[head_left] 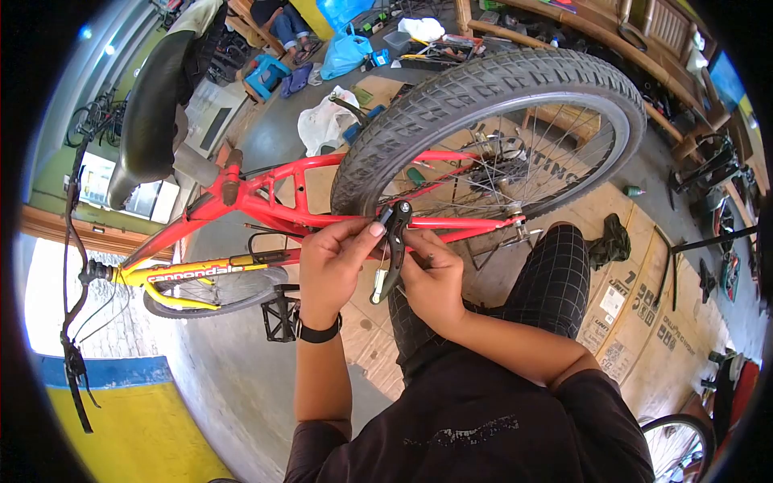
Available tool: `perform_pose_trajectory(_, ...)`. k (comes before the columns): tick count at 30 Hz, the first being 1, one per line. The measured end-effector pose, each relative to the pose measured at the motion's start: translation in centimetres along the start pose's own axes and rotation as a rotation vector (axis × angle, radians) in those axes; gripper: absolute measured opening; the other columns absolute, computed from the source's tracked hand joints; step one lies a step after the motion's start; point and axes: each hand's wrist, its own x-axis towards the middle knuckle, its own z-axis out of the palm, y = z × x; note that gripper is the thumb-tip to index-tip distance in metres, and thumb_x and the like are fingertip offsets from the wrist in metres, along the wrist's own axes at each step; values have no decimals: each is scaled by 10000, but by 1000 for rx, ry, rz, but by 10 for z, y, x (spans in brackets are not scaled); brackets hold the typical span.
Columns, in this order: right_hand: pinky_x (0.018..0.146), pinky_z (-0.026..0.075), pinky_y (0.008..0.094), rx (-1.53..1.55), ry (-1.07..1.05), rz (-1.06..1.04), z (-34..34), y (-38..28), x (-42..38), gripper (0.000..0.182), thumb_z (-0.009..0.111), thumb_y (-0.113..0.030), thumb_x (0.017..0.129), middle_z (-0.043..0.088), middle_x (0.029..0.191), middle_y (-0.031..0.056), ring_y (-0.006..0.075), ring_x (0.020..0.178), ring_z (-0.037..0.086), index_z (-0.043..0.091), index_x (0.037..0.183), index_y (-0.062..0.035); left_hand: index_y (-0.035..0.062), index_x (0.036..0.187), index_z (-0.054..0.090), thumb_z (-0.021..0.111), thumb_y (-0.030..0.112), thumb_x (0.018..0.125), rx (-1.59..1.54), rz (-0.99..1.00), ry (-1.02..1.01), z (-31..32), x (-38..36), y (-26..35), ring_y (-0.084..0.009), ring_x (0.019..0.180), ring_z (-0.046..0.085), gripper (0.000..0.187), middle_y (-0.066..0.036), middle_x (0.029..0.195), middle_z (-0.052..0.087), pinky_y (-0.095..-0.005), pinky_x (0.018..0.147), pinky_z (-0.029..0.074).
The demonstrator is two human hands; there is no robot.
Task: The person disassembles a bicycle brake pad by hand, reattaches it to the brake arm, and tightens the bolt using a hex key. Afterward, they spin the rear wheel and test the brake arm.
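Black and curved, the brake arm [394, 248] is before the red frame [306, 219], below the tyre [483, 109]. Left hand [332, 262] and right hand [433, 282] pinch it, fingers nearly closed; bare floor [241, 354] lies left.

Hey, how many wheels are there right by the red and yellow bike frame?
2. The large, knobbly wheel is at the upper right; the other wheel shows lower left, partly hidden behind the yellow end of the frame.
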Motion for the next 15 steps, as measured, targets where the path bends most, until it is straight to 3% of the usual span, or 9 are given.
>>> perform_pose_trajectory(15, 596, 418, 225, -21, 32, -15, 4, 2, -2, 248, 700, 29, 853, 670, 942, 61, 72, 717, 536, 698, 1099, 59, -64, 998, 717, 719, 151, 932, 12, 13, 0, -2, 1, -6, -67, 724, 658, 225, -50, 789, 722, -197, 642, 476)
